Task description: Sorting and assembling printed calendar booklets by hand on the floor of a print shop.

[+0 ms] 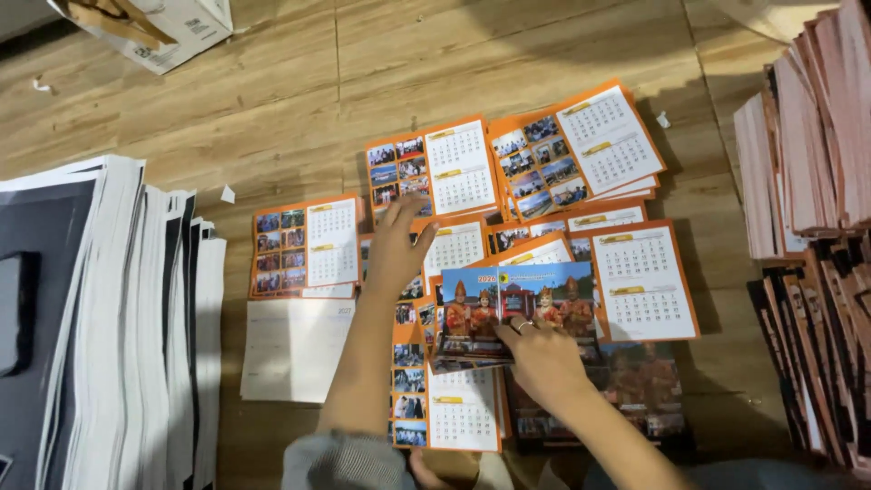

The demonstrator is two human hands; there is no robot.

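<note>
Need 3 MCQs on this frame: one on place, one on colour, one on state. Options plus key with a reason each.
1. Where does the left hand rest?
A. On the cardboard box
B. On the orange calendar sheets spread on the floor
C. On the pink stack

2. What colour borders the calendar sheets?
A. Green
B. Orange
C. Purple

3. What is the state of the right hand?
A. Lies on a cover sheet that shows people in red and gold
B. Holds scissors
C. Hangs in the air, touching nothing

Key:
1 B: the fingers lie flat on the sheets at the middle of the spread, far from the cardboard box and the pink stack.
2 B: each sheet has an orange edge around its white date grid.
3 A: the fingers press on the cover sheet, and no tool is in view.
</note>
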